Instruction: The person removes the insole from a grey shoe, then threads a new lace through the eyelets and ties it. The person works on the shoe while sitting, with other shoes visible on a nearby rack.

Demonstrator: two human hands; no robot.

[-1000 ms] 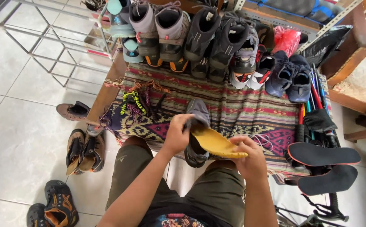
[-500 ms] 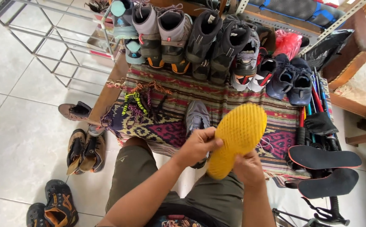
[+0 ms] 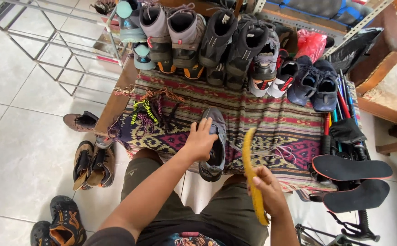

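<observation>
1. The tiled floor (image 3: 20,150) fills the left of the view, from seven to eleven o'clock.
2. A metal rack (image 3: 57,50) of thin grey bars stands on it at about ten o'clock.
3. The surface (image 3: 112,102) sits in the middle, covered by a striped woven cloth (image 3: 271,118) in red, purple and cream.
4. A row of boots and shoes (image 3: 221,45) lines the far edge of the cloth, from eleven to one o'clock.
5. Two black insoles (image 3: 351,168) with red rims lie at the surface's edge at four o'clock, one nearer than the other.
6. A brown pair of shoes (image 3: 91,161) stands on the floor at eight o'clock, close to the surface's corner; sandals (image 3: 59,223) lie further out at seven o'clock.
7. A grey shoe (image 3: 214,155) lies on the cloth at the near edge, toe pointing to twelve o'clock.
8. A bundle of laces (image 3: 150,109), yellow-green and dark, lies at ten o'clock of that shoe, a little apart.
9. A yellow insole (image 3: 252,173) is seen edge-on, just at three o'clock of the grey shoe.
10. The left hand (image 3: 201,141) lies spread on the grey shoe, fingers flat over its upper.
11. The right hand (image 3: 268,193) is closed around the yellow insole's lower half, holding it upright above the lap.
</observation>
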